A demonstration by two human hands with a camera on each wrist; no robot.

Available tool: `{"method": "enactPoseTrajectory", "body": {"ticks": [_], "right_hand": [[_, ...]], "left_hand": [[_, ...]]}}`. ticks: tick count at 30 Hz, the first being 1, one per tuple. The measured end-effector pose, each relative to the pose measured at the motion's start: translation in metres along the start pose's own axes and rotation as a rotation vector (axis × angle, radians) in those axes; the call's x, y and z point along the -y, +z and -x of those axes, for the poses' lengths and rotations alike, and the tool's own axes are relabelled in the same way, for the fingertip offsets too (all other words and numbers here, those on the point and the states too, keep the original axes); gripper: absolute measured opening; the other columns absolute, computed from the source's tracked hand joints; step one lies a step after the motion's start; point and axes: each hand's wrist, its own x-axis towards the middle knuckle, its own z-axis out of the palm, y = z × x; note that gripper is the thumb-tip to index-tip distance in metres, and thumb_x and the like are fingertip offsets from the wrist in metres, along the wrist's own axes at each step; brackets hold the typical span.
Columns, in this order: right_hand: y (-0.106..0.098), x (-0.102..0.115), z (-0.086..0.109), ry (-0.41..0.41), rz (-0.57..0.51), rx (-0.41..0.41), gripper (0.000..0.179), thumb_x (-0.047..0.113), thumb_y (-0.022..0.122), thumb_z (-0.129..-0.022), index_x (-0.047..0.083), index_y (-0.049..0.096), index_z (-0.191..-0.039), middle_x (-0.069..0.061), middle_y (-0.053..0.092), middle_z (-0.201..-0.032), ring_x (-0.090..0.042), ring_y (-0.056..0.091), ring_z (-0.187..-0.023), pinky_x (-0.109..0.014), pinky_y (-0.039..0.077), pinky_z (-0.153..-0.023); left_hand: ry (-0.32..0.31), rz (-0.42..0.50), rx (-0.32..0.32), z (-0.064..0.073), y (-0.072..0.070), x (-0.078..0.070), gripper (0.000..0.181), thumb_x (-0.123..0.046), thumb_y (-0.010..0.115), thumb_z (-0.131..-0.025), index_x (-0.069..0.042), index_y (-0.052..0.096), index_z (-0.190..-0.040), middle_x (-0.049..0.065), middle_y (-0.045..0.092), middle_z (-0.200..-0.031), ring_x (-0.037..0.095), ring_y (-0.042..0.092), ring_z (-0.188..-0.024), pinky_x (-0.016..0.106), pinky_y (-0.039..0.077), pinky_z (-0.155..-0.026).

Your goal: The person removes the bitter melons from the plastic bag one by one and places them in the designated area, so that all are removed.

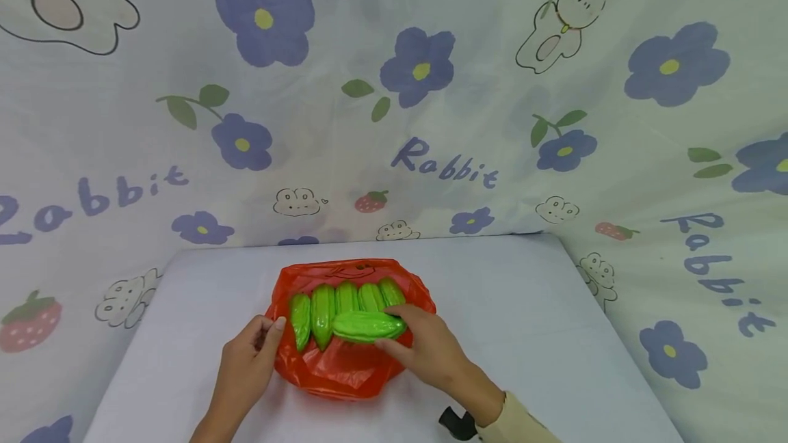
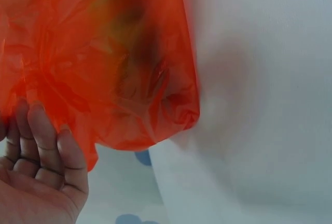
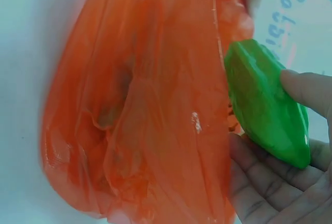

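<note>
Green ribbed vegetable (image 1: pixel 368 327) is in the right hand (image 1: pixel 434 347), between thumb and fingers, gripped by its right end; left end sticks out free. It's over the opening of the red plastic bag (image 1: pixel 357 371), on the near side of five more green vegetables (image 1: pixel 323 313) lined up left to right inside. Can't tell if it touches them.

Writing: "Rabbit" (image 1: pixel 444 163) in blue-purple on the cloth backdrop (image 1: pixel 332 128), far side; same word slanting down at right, and again at left with its first letter cut by the frame edge. Dark print (image 1: pixel 351 271) on the bag's far inner side, too small to read.

Right fingers: parted only by the vegetable's thickness, thumb on one side, fingers on the other; fingertips at the bag edge per right wrist view. Left hand (image 1: pixel 243 361): fingers bent, thumb and forefinger pinching the bag's left rim.
</note>
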Motion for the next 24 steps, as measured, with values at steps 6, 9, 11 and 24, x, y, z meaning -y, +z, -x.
{"method": "enactPoseTrajectory", "body": {"ticks": [6,9,11,24], "right_hand": [[-0.010,-0.002,0.009,-0.024,-0.076,-0.067,0.050,0.029,0.081,-0.094,0.008,0.060,-0.135,0.001,0.066,-0.128,-0.016,0.064,-0.114,-0.039,0.056,-0.097],[-0.012,-0.005,0.013,-0.022,-0.110,-0.084,0.047,0.025,0.084,-0.093,0.010,0.059,-0.130,0.004,0.066,-0.122,-0.013,0.063,-0.110,-0.035,0.056,-0.094],[-0.013,-0.006,0.015,-0.026,-0.131,-0.096,0.046,0.022,0.085,-0.091,0.012,0.059,-0.126,0.006,0.065,-0.118,-0.012,0.062,-0.105,-0.033,0.057,-0.091],[-0.022,-0.014,0.028,0.017,-0.167,-0.146,0.040,0.020,0.086,-0.090,0.017,0.060,-0.119,0.012,0.063,-0.111,-0.009,0.061,-0.100,-0.030,0.056,-0.089]], "left_hand": [[0.005,-0.007,-0.007,0.001,-0.001,-0.001,0.035,-0.040,0.056,-0.109,-0.008,0.061,-0.098,0.002,0.054,-0.074,0.016,0.050,-0.067,0.024,0.045,-0.055],[0.010,-0.012,-0.011,0.001,-0.001,-0.001,0.034,-0.039,0.056,-0.110,-0.008,0.061,-0.098,0.002,0.054,-0.074,0.016,0.050,-0.066,0.024,0.044,-0.055],[0.010,-0.011,-0.011,0.002,-0.001,-0.001,0.034,-0.039,0.056,-0.110,-0.008,0.061,-0.098,0.002,0.053,-0.074,0.016,0.049,-0.067,0.024,0.044,-0.055],[-0.006,-0.019,-0.009,0.002,-0.001,-0.003,0.034,-0.039,0.056,-0.110,-0.008,0.061,-0.098,0.002,0.054,-0.074,0.017,0.050,-0.068,0.024,0.045,-0.055]]}}
